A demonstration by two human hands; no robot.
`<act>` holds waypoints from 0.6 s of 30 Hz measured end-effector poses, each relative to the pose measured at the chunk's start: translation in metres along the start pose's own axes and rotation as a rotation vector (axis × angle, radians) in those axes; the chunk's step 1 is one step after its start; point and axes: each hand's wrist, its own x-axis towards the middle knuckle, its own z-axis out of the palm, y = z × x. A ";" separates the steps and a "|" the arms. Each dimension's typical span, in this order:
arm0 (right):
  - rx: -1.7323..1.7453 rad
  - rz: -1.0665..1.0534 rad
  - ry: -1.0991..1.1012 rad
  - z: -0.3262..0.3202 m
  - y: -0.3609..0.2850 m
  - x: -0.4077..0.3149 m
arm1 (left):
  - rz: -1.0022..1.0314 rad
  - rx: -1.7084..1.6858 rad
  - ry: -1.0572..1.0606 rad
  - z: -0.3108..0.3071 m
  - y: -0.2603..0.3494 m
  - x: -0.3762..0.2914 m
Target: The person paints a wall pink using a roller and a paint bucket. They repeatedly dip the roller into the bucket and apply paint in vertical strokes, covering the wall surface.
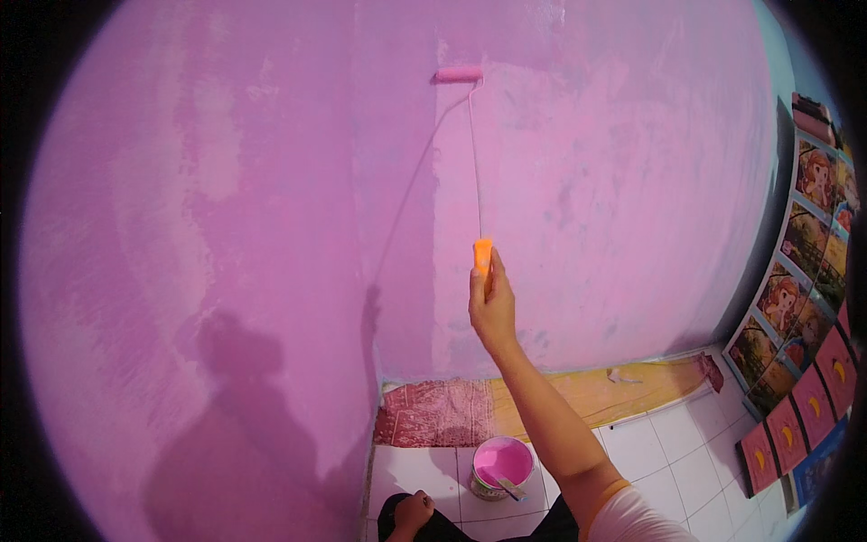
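Note:
My right hand (493,301) is closed around the orange handle (483,256) of a long-framed paint roller. The pink roller sleeve (458,74) lies against the wall (555,190), at the upper edge of a lighter pink area, with darker pink to its left. My left hand (414,509) rests low at my knee, its fingers curled with nothing visible in them. Between my legs, on the floor, stands a bucket of pink paint (502,461), and a paintbrush (509,486) leans in it with its handle over the rim.
A red and yellow patterned cloth (440,413) lies on white floor tiles (637,450) along the wall's foot. A wall corner rises at left, with my shadow on the left wall. At right stands a cabinet with cartoon pictures (779,298), beside pink panels with yellow crescent shapes (789,440).

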 end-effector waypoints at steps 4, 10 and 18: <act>-0.025 0.152 -0.119 -0.003 -0.011 -0.066 | -0.093 -0.005 -0.065 -0.004 -0.004 -0.003; 0.076 0.568 -0.352 -0.035 -0.036 -0.157 | -0.101 -0.022 -0.087 -0.010 0.005 0.000; 0.039 0.346 -0.186 -0.004 -0.024 -0.096 | -0.061 -0.048 -0.036 -0.009 0.006 -0.001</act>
